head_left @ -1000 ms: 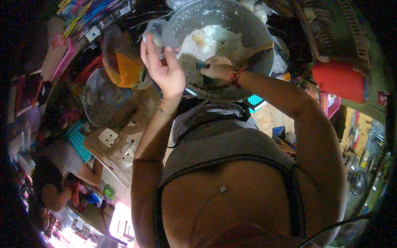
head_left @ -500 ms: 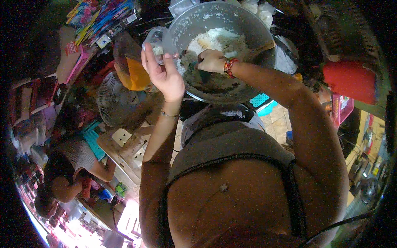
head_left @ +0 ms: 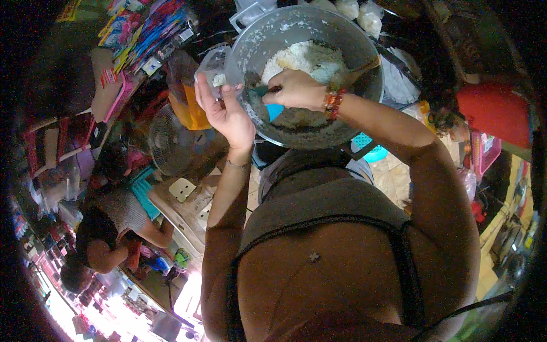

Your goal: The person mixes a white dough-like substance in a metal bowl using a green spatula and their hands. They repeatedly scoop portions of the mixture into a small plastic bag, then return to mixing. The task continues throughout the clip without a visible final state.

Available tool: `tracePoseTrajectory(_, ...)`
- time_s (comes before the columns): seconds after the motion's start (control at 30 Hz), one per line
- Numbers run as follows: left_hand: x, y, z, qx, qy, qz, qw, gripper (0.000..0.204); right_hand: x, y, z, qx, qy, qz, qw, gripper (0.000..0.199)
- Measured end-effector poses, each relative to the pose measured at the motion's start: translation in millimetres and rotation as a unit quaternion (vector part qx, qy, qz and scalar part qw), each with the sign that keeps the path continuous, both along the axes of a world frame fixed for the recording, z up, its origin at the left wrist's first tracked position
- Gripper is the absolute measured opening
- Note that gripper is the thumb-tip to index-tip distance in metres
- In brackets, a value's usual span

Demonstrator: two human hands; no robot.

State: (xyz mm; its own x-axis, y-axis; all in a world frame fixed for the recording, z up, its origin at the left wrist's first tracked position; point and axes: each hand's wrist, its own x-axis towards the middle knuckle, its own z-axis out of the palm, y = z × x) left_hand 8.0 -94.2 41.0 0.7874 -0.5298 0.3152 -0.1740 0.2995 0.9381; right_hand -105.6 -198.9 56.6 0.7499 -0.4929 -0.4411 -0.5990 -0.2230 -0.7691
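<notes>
A big round metal pot (head_left: 250, 43) stands before me, with a mound of white, grainy food that looks like cooked rice (head_left: 305, 54) inside. My right hand (head_left: 299, 91) is closed on a small blue-green scoop (head_left: 274, 112) over the pot's near left part; the scoop's exact shape is partly hidden by my fingers. At the pot's left rim, my left hand (head_left: 232, 121) holds up a clear plastic bag (head_left: 222, 60), its thumb and fingers around it. A little white food shows in the bag. A wooden paddle (head_left: 364, 67) leans on the pot's right rim.
Filled clear bags (head_left: 370, 21) sit behind the pot. To the left are an orange bag (head_left: 191, 108), a round fan (head_left: 168, 139) and colourful packets (head_left: 154, 34). Another person (head_left: 117, 222) is at the lower left. A red container (head_left: 493, 111) stands right.
My right hand has drawn back from the food, raising the scoop so its blue side shows. My left hand still holds the bag by the rim. The whole view has shifted slightly.
</notes>
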Motion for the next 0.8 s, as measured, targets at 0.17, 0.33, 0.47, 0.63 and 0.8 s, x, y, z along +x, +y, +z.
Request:
tracePoseTrajectory(0.17,-0.3,0.9,2.4,-0.027,0.049,-0.003,0.998,0.050,-17.7,-35.1,-42.3,0.190,-0.051,-0.060,0.979,0.036)
tracePoseTrajectory(0.33,3.8,-1.4,-2.6,-0.010,0.022,0.001,1.000,0.050,6.3,-30.0,-65.9,-0.180,0.089,0.046,0.979,0.032)
tracePoseTrajectory(0.47,7.3,-1.5,-10.0,-0.036,0.032,-0.003,0.999,0.050,25.7,-3.0,-68.6,-0.218,0.132,0.058,0.965,0.029)
tracePoseTrajectory(0.63,8.7,2.0,-9.9,-0.024,0.029,-0.003,0.999,0.049,16.0,9.9,-61.7,-0.173,0.116,-0.015,0.978,0.033)
tracePoseTrajectory(0.8,5.2,-0.3,-4.1,-0.025,0.022,-0.008,0.999,0.049,5.7,12.2,-44.2,-0.174,-0.004,0.022,0.984,0.035)
